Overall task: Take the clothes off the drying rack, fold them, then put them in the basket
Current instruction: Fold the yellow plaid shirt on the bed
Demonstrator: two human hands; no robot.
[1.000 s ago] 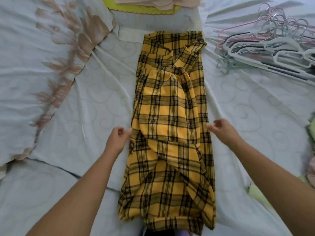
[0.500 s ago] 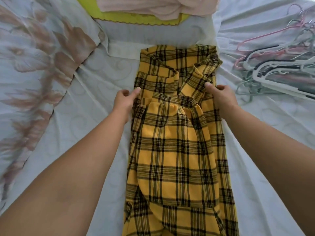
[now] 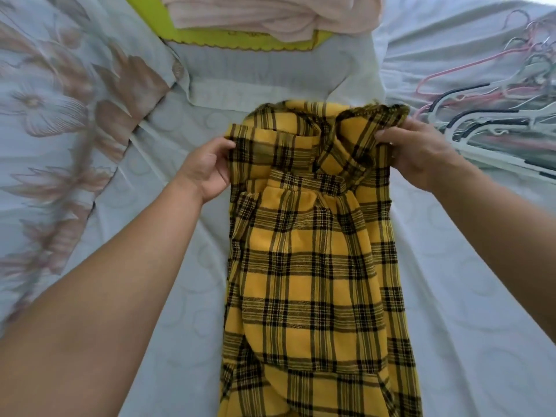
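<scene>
Both hands have gone further up the cloth since the earlier frames, from its side edges to its far end, and that end is now raised and bunched instead of lying flat.

We see the left hand (image 3: 207, 167) pinching the far left edge of the plaid garment (image 3: 313, 281), thumb on top and the other fingers hidden under the fabric. The right hand (image 3: 421, 155) grips the far right corner, fingers curled over the bunched edge. Both forearms run in from the near corners.

The plaid garment is yellow with black checks. It lies lengthwise down the middle of the pale bed sheet (image 3: 466, 296) in a long narrow strip, side parts folded in over the middle. Its near end runs out of the bottom of the view. A gathered seam crosses it just near of the hands.

Hangers (image 3: 496, 115) lie in a tangled pile on the sheet at far right, just beside the right hand; touching or not, we cannot tell. A floral cover (image 3: 60, 115) fills the left side. At the far edge, pink clothes (image 3: 270, 13) rest on a yellow-green scalloped piece (image 3: 192, 37); what that piece is, we cannot tell. A white pillow (image 3: 270, 73) sits between it and the garment.
</scene>
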